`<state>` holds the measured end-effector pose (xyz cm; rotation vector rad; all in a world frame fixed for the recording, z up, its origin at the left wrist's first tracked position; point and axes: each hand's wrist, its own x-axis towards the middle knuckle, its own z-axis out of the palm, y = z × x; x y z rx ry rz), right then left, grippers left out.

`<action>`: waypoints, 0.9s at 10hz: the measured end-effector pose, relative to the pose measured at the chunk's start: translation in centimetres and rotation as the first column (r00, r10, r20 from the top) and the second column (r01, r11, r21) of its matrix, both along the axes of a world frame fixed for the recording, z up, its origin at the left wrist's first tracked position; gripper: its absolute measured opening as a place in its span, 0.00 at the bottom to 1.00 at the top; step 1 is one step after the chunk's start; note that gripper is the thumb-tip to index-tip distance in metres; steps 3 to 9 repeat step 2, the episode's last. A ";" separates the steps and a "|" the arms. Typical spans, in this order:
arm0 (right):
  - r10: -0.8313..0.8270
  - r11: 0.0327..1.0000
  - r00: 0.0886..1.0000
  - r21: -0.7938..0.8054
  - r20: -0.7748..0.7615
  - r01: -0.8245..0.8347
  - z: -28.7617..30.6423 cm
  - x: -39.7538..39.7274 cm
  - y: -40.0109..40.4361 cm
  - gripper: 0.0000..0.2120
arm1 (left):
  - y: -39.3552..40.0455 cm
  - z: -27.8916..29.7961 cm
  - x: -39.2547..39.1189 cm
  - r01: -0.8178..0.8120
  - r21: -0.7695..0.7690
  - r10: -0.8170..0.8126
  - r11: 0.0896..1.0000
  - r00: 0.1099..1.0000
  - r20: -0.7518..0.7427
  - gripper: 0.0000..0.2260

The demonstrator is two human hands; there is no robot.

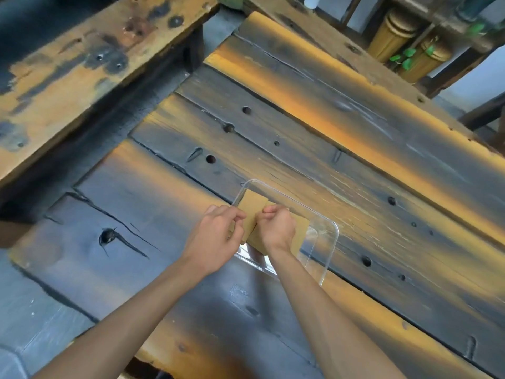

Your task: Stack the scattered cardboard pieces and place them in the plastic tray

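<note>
The person works at a dark wooden table [341, 149] made of old planks, with orange worn stripes and several round holes. A clear plastic tray [332, 236] lies on the table in front of the person, with its long side going diagonally. The cardboard pieces [252, 205] are brown and flat, and they are gathered over the near left part of the tray. Whether they already rest on the bottom of the tray is hard to tell, because the hands cover much of them.

The left hand [218, 236] is closed on the left edge of the cardboard pieces, with the fingers curled and the thumb pressing from above. The right hand [276, 228] is also closed, like a loose fist, and it grips the pieces from the right side. The two hands are just beside each other, almost touching at the knuckles. Both forearms are bare and reach in from the bottom.

A second wooden surface [90, 56] stands at the upper left, and yellow ribbed containers [393, 39] with green leaves are at the upper right.
</note>
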<state>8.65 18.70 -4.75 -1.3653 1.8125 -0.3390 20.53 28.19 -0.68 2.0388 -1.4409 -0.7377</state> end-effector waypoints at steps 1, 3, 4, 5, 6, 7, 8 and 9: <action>0.063 0.997 0.998 -0.040 -0.004 -0.063 1.0 -0.4 0.1 0.04 | -1.1 0.7 -0.4 0.021 -0.012 -0.021 1.000 0.999 0.048 0.22; 0.114 0.979 0.993 -0.170 -0.027 -0.117 3.3 -1.7 -0.5 0.03 | -2.4 1.9 -0.8 0.093 0.002 -0.092 0.996 0.986 0.138 0.28; 0.114 0.979 0.993 -0.170 -0.027 -0.117 3.3 -1.7 -0.5 0.03 | -2.4 1.9 -0.8 0.093 0.002 -0.092 0.996 0.986 0.138 0.28; 0.114 0.979 0.993 -0.170 -0.027 -0.117 3.3 -1.7 -0.5 0.03 | -2.4 1.9 -0.8 0.093 0.002 -0.092 0.996 0.986 0.138 0.28; 0.114 0.979 0.993 -0.170 -0.027 -0.117 3.3 -1.7 -0.5 0.03 | -2.4 1.9 -0.8 0.093 0.002 -0.092 0.996 0.986 0.138 0.28; 0.114 0.979 0.993 -0.170 -0.027 -0.117 3.3 -1.7 -0.5 0.03 | -2.4 1.9 -0.8 0.093 0.002 -0.092 0.996 0.986 0.138 0.28; 0.114 0.979 0.993 -0.170 -0.027 -0.117 3.3 -1.7 -0.5 0.03 | -2.4 1.9 -0.8 0.093 0.002 -0.092 0.996 0.986 0.138 0.28; 0.114 0.979 0.993 -0.170 -0.027 -0.117 3.3 -1.7 -0.5 0.03 | -2.4 1.9 -0.8 0.093 0.002 -0.092 0.996 0.986 0.138 0.28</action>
